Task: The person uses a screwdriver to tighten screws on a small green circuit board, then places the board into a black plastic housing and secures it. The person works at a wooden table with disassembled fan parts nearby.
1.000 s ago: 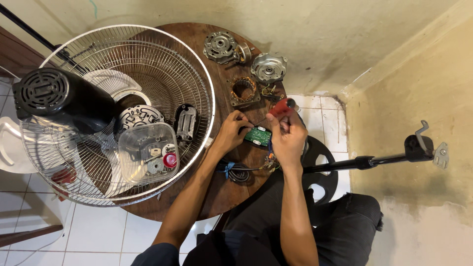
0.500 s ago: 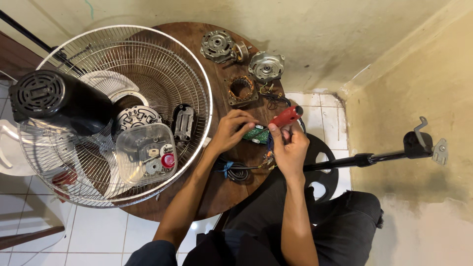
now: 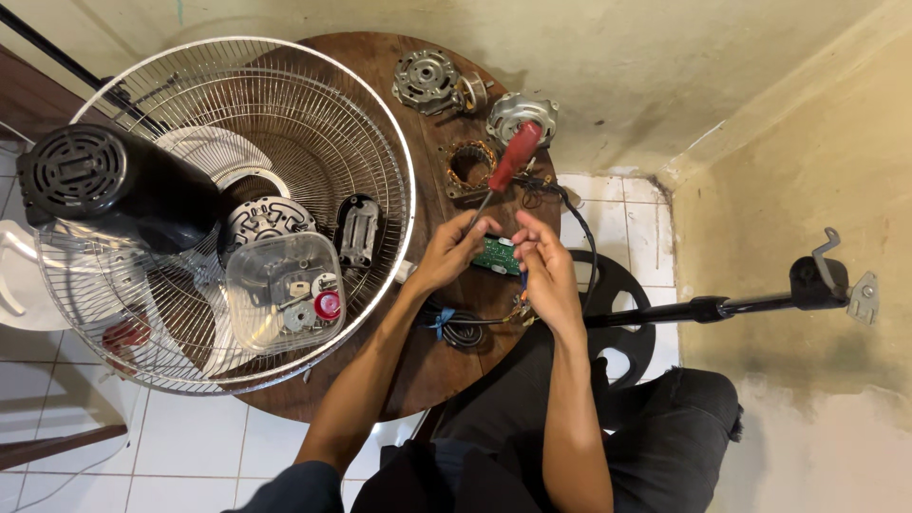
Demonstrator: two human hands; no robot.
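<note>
Round wooden surface (image 3: 418, 370) below me: my left hand (image 3: 454, 249) grips a red-handled screwdriver (image 3: 514, 157) angled toward one o'clock, my right hand (image 3: 543, 266) pinches the green circuit board (image 3: 497, 255); wire fan guard (image 3: 228, 209) at nine o'clock.

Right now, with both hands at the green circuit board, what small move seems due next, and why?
Probably bring the screwdriver tip down onto the green circuit board: the left hand holds its shaft, red handle angled away, while the right hand steadies the board above the round wooden table.
</note>
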